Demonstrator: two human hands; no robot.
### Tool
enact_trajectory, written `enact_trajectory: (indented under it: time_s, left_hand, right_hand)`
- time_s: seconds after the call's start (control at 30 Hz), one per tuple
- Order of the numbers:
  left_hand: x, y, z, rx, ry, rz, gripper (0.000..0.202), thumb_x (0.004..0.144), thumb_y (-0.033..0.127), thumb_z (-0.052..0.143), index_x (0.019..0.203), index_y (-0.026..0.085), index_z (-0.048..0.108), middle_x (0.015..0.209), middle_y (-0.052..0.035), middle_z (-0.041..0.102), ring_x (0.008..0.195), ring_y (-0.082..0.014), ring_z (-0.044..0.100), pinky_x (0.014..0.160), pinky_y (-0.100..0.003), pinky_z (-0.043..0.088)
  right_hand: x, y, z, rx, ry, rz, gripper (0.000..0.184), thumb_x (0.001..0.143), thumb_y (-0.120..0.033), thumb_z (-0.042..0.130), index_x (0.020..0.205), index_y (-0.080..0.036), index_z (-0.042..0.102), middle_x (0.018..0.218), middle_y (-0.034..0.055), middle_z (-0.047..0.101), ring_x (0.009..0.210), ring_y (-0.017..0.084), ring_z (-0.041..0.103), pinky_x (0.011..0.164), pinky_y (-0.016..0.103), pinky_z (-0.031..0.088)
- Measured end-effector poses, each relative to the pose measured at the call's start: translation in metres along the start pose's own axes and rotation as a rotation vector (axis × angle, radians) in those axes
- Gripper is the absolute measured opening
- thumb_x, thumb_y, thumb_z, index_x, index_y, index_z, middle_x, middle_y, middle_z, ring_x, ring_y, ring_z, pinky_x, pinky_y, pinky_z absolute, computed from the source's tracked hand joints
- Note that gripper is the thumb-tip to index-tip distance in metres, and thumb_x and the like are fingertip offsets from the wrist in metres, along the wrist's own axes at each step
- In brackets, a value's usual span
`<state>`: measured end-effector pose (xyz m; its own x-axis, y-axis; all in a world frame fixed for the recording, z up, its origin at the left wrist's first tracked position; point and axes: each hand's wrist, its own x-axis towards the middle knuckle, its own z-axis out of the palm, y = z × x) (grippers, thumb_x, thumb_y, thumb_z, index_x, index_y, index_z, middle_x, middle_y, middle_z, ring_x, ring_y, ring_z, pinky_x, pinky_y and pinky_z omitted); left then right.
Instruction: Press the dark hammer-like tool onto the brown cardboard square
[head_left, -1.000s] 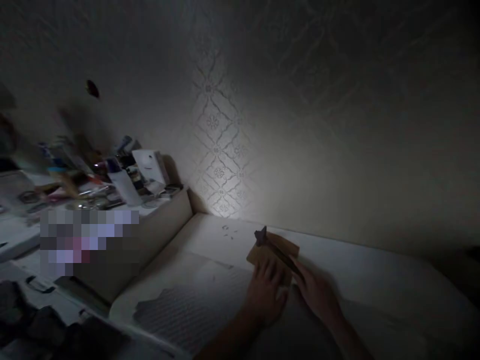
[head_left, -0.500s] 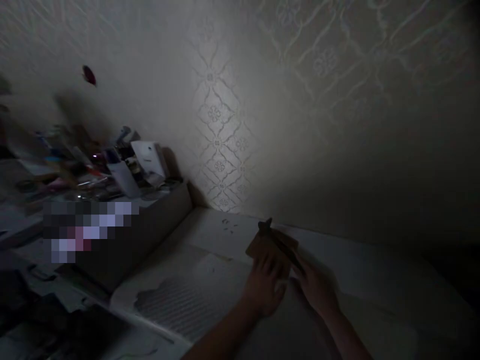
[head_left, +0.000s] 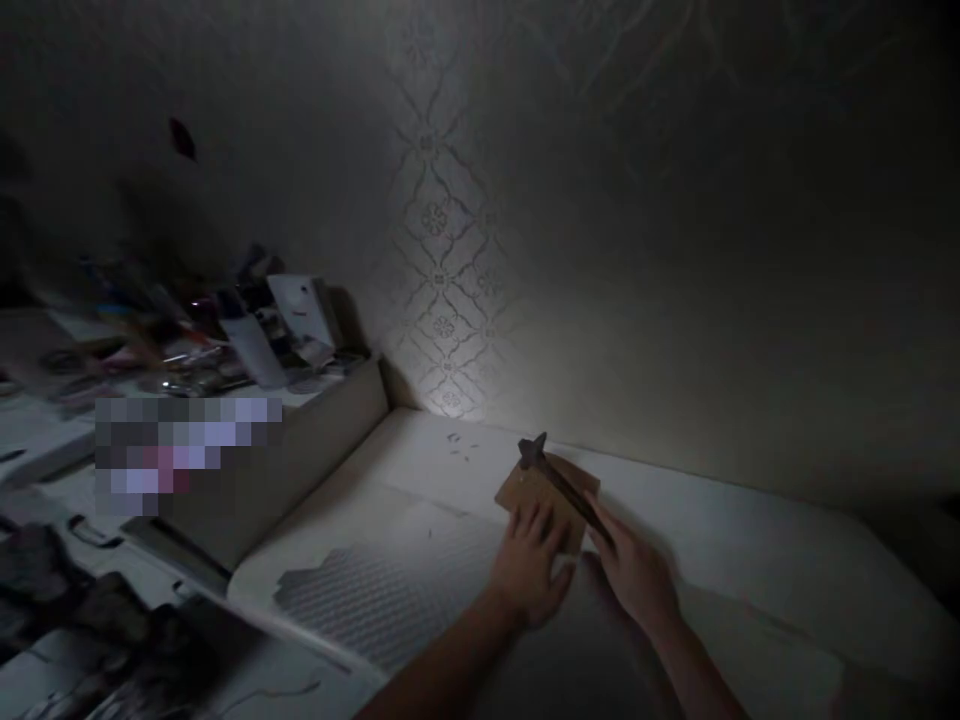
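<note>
1. Faced a dim, patterned wall [head_left: 450, 280] across a white table [head_left: 750, 540].
2. Held a hammer [head_left: 568, 489] by the handle in the right hand [head_left: 636, 572], head over the far side of a brown board [head_left: 529, 490]; could not tell if touching.
3. Rested the left hand [head_left: 526, 568], slightly spread, on that board, on the table.
4. Saw small bits [head_left: 454, 437] to the left, a white box [head_left: 300, 308] farther left.

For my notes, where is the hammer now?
In the head view, the hammer is right of centre, held in the right hand, with its head near the far edge of the brown board, beyond the left hand.
</note>
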<state>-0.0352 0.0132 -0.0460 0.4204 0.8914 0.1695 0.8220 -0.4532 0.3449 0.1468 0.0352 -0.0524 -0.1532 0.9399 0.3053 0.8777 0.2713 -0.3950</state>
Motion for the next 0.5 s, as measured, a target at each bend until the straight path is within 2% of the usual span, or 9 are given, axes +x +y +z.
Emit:
enact_trajectory:
  time_s: [0.5]
  left_hand:
    - [-0.0002,0.002,-0.0032,0.002,-0.008,-0.001,0.06,0.092,0.051,0.031,0.145,0.021,0.032,0.152,-0.0092,0.028,0.142,-0.0283,0.017,0.116,-0.052,0.015]
  right_hand:
    - [-0.0014,0.0017,0.0026,0.009,-0.017,-0.035,0.049,0.093,-0.03,0.036,0.141,-0.027,0.04,0.108,0.0061,0.07,0.083,0.02,0.069,0.068,0.029,0.053]
